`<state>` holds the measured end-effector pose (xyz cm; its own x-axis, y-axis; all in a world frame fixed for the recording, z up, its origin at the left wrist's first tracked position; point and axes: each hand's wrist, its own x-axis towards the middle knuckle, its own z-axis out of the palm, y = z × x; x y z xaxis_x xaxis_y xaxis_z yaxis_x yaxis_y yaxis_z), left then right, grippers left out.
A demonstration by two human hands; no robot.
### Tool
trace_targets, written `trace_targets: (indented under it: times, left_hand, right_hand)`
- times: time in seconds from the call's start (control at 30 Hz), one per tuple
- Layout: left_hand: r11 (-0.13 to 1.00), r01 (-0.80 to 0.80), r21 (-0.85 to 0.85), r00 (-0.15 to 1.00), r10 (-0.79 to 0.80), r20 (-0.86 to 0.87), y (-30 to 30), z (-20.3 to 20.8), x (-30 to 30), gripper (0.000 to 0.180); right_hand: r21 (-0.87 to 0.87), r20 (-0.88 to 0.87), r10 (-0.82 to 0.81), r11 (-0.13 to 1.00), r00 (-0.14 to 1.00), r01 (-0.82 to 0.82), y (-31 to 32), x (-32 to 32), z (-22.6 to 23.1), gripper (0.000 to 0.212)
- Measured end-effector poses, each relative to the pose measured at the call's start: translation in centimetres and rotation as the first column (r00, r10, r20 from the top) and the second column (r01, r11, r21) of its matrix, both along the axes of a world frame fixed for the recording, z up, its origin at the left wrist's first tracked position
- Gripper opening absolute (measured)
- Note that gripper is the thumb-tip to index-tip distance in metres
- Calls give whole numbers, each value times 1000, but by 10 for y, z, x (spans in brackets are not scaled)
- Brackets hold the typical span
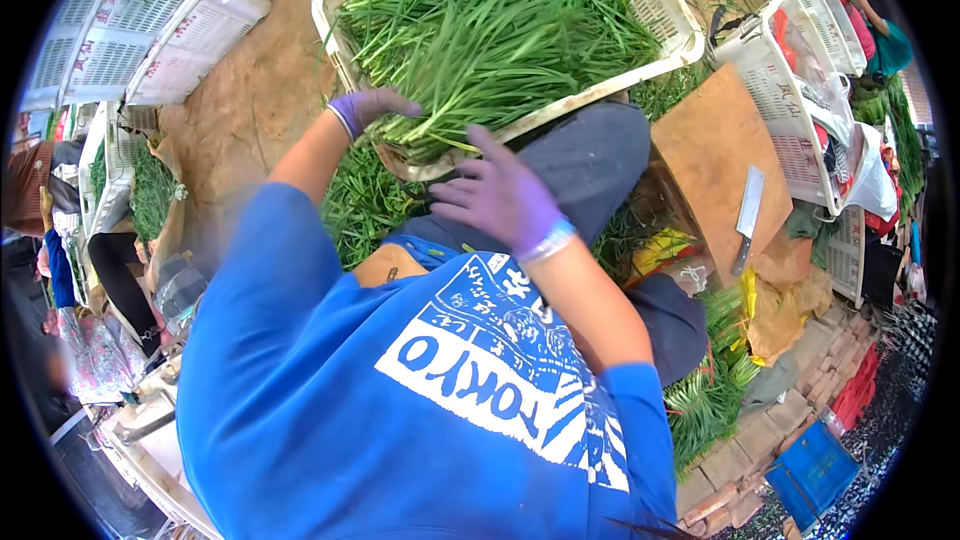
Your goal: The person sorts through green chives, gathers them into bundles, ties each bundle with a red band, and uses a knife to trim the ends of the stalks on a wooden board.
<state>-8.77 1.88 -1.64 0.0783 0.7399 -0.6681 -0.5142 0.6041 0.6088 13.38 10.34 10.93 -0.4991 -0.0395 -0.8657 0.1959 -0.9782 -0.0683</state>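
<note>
A heap of long, thin green chives (500, 30) with pale stem ends fills a white plastic basket (672, 62) in front of me. My left hand (372, 108), in a purple glove, is at the basket's near left side. Its thumb lies over the stem ends of the nearest chives and its other fingers are mostly hidden; it looks closed on them. My right hand (508, 195), also gloved in purple, hovers just this side of the basket's near rim over my leg. Its fingers are spread, slightly blurred, with nothing in them.
More loose chives (365, 202) lie below the basket. To the right, a cleaver (748, 215) rests on a wooden board (715, 155). Tied green bundles (710, 390) lie near my right knee. White crates (785, 105) stand at right, others (190, 30) at far left.
</note>
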Motion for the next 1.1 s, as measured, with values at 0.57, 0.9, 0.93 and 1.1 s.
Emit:
trace_targets:
  times: [0.57,0.9,0.93,1.1]
  left_hand:
    - [864,298,405,424,260,-868,-20,99,139,73]
    - [928,360,95,-292,209,-933,56,61,59,53]
    - [929,311,-201,-404,-62,-913,51,4,63,56]
    - [713,296,-636,-420,-500,-757,46,-70,76,60]
  right_hand:
    - [-166,-518,-416,906,747,389,7,-15,-95,41]
    - [33,-494,-335,915,803,402,18,0,-108,40]
    - [41,-494,-330,915,804,401,19,5,-93,40]
    - [34,-575,-373,879,729,476,18,78,-15,67]
